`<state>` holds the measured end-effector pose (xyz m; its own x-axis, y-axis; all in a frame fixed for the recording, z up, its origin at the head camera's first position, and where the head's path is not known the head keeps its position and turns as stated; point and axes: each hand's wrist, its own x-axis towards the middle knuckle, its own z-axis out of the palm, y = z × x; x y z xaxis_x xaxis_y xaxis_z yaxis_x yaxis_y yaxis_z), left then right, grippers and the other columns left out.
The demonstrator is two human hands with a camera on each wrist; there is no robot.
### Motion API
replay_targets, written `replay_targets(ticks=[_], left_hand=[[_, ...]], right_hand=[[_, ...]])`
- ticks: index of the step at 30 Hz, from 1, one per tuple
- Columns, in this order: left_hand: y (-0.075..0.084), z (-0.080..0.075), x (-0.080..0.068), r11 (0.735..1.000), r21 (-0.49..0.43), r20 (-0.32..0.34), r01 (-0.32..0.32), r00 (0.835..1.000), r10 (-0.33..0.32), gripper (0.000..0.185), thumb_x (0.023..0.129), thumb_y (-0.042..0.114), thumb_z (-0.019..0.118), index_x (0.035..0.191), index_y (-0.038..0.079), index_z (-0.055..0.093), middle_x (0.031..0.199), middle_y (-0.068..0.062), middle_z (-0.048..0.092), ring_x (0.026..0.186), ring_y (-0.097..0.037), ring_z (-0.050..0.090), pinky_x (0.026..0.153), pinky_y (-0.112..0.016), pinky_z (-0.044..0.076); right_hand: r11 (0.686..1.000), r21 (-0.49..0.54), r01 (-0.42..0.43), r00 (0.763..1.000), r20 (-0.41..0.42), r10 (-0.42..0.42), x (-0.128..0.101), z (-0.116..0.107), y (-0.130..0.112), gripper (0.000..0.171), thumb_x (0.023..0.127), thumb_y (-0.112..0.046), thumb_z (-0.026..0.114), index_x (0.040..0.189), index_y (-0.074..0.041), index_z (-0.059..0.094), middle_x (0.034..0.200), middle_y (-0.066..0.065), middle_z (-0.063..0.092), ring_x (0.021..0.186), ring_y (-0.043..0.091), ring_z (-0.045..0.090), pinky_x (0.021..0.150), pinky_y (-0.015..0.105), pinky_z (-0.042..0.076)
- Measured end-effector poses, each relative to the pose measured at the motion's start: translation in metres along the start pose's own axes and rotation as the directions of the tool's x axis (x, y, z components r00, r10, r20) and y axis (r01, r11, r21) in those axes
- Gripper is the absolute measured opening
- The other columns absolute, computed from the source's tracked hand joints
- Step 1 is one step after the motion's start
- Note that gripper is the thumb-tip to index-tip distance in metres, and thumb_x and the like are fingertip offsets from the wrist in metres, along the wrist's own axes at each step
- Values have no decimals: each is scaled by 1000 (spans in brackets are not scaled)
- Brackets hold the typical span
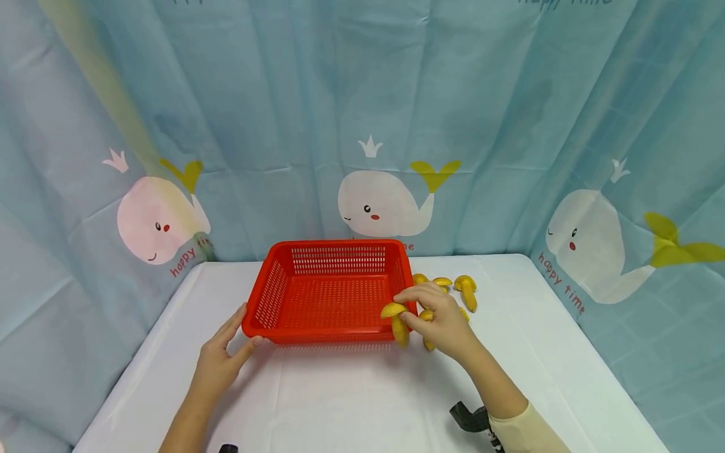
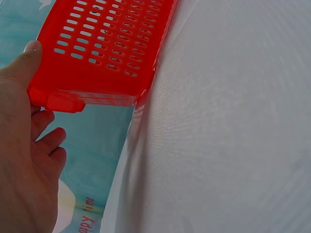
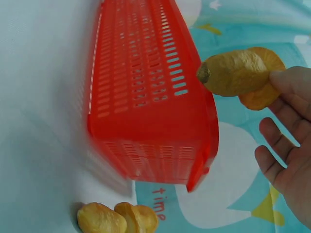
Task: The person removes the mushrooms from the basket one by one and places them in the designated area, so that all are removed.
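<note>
My right hand (image 1: 438, 318) pinches a yellow mushroom (image 1: 399, 322) with a domed cap and thick stem, over the front right corner of a red plastic basket (image 1: 334, 338). In the right wrist view the stem of this mushroom (image 3: 233, 73) points toward the basket, with the cap at my fingertips. My left hand (image 1: 219, 362) holds the basket's front left corner, thumb at the front and fingers along the left side. From the left wrist, the thumb (image 2: 33, 48) lies at the rim, the other fingers curled beside the corner. Inside, the basket shows a bare slotted bottom.
Several more yellow mushrooms (image 1: 467, 292) lie on the white tabletop (image 1: 340, 402) right of the basket, some partly behind my right hand. A blue curtain (image 1: 283, 126) with printed whales hangs behind the table and at both sides. A black strap (image 1: 471, 418) is near my right sleeve.
</note>
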<state>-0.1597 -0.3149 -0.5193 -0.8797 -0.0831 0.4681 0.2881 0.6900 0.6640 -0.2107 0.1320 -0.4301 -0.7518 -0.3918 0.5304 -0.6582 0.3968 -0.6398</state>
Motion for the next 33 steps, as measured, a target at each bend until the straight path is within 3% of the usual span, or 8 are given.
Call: replay_targets(ticks=[11, 19, 26, 33], left_hand=[[-2, 2, 1, 1000, -9, -8, -21, 1000, 21, 82, 86, 20, 85, 157, 25, 43, 158, -7, 48, 140, 15, 36, 101, 2, 28], [1, 0, -1, 999, -18, -28, -44, 999, 44, 82, 83, 15, 86, 155, 18, 47, 156, -8, 50, 140, 12, 38, 102, 2, 29], [1, 1, -1, 999, -29, -32, -45, 999, 44, 82, 83, 13, 87, 155, 17, 47, 156, -8, 50, 140, 11, 40, 102, 2, 30], [-1, 1, 1, 998, -28, -35, -62, 998, 61, 83, 81, 10, 87, 154, 16, 48, 156, -7, 50, 141, 10, 40, 103, 2, 30]], right_hand=[[1000, -18, 24, 999, -34, -25, -3, -16, -3, 29, 89, -5, 78, 113, -22, 77, 110, -13, 73, 105, 12, 59, 84, 25, 54], [998, -51, -41, 998, -43, 39, -4, -29, 2, 31, 90, -9, 79, 116, -24, 76, 113, -14, 71, 113, 9, 58, 90, 33, 54], [995, -87, -44, 997, -70, 38, -3, -43, 4, 32, 88, -5, 80, 114, -25, 77, 113, -12, 72, 113, 10, 59, 92, 35, 54], [991, -127, -45, 994, -107, 32, -5, -56, 15, 31, 88, -4, 80, 113, -23, 77, 114, -10, 73, 112, 10, 58, 96, 23, 51]])
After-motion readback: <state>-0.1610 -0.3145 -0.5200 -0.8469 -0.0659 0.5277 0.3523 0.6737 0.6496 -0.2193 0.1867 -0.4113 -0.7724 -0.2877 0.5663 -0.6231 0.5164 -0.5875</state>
